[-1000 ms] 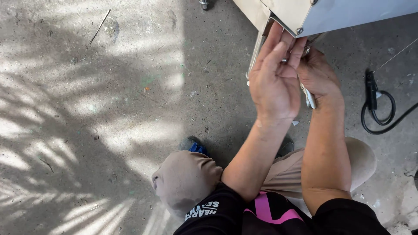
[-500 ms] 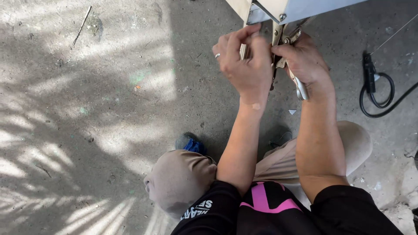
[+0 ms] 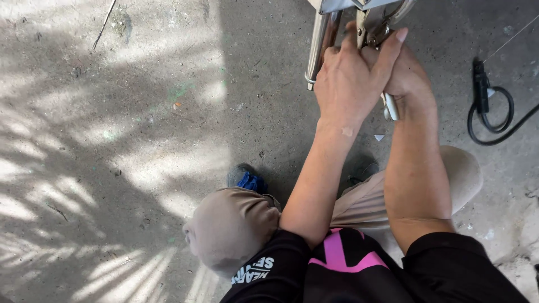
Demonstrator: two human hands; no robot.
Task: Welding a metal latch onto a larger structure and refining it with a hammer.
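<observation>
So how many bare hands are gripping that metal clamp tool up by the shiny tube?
2. The left hand wraps over the silvery metal clamp tool beside the shiny metal tube; the right hand sits behind it, gripping the handle. No other hands show.

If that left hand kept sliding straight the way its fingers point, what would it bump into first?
Probably the flat grey metal sheet at the top edge. The left hand points up along the shiny chrome tube beside the silver locking pliers, though depth is unclear.
</observation>
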